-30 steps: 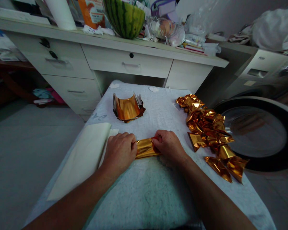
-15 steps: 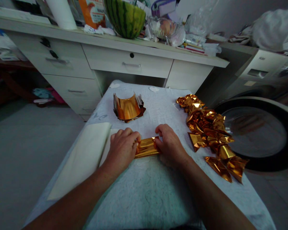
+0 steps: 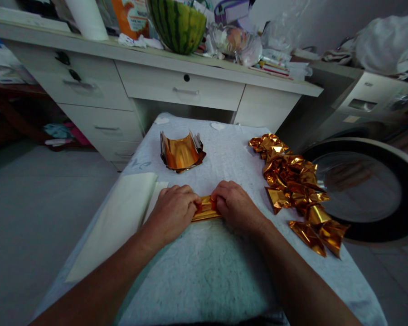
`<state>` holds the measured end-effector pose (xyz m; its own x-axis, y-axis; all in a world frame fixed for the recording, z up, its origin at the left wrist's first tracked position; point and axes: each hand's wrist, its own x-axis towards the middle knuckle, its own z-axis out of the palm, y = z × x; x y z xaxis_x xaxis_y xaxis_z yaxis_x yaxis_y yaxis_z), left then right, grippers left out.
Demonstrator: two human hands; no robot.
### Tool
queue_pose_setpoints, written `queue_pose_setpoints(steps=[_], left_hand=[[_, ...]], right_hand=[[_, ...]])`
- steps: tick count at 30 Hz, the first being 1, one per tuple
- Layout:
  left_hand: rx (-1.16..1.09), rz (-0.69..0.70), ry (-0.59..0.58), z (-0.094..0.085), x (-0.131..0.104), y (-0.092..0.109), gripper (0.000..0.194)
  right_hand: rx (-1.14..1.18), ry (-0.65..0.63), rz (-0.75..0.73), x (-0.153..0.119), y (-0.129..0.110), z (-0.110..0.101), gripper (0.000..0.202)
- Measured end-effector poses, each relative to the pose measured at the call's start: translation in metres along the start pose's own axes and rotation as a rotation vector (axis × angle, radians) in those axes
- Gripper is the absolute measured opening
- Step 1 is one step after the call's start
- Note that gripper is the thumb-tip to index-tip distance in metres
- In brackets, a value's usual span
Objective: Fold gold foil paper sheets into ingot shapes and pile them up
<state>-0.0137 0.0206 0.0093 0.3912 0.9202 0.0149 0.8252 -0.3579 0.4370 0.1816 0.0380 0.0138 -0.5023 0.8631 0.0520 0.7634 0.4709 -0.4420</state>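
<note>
A pale rear surface with white drawer fronts [image 3: 211, 97] runs across the back of the view. At its right end stands a washing machine [image 3: 367, 93], its round door [image 3: 363, 181] swung out. In front, a surface draped with a light blue-grey cloth [image 3: 204, 276] fills the middle and reaches toward the person. Along its left side lies a cream paper sheet [image 3: 112, 226], just beside the left forearm. Along the right edge spreads a heap of folded gold foil pieces [image 3: 289, 179], creased and shiny, with two lying at its near end. Half a watermelon [image 3: 178, 27], striped green, sits on the rear surface.

Smaller again are the person's two hands, near the centre of the cloth. Beyond the left one stands a curved stack of gold foil sheets [image 3: 180, 151], bent upward at both sides and touching neither hand.

Smallest is a flattened gold foil strip [image 3: 207, 210], lying crosswise between the hands at the cloth. The left hand [image 3: 173, 210] pinches its left end, fingers closed, thumb against it; the right hand [image 3: 238, 206] grips the other end with curled fingers.
</note>
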Motion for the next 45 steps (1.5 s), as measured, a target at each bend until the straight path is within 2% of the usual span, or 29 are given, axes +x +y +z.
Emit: queue_pose_setpoints(steps=[11, 21, 31, 45], left_hand=[[0.068, 0.030, 0.062, 0.009, -0.005, 0.000, 0.016], [0.092, 0.024, 0.034, 0.009, -0.007, 0.001, 0.021], [0.112, 0.047, -0.003, 0.008, -0.013, 0.002, 0.021], [0.145, 0.095, -0.010, 0.009, -0.017, -0.004, 0.029]], right_hand=[[-0.107, 0.045, 0.001, -0.003, -0.004, 0.007, 0.003], [-0.171, 0.059, 0.008, -0.004, -0.003, 0.014, 0.008], [-0.257, 0.013, 0.042, -0.007, -0.013, 0.011, 0.028], [-0.324, 0.013, 0.047, -0.008, -0.017, 0.011, 0.029]])
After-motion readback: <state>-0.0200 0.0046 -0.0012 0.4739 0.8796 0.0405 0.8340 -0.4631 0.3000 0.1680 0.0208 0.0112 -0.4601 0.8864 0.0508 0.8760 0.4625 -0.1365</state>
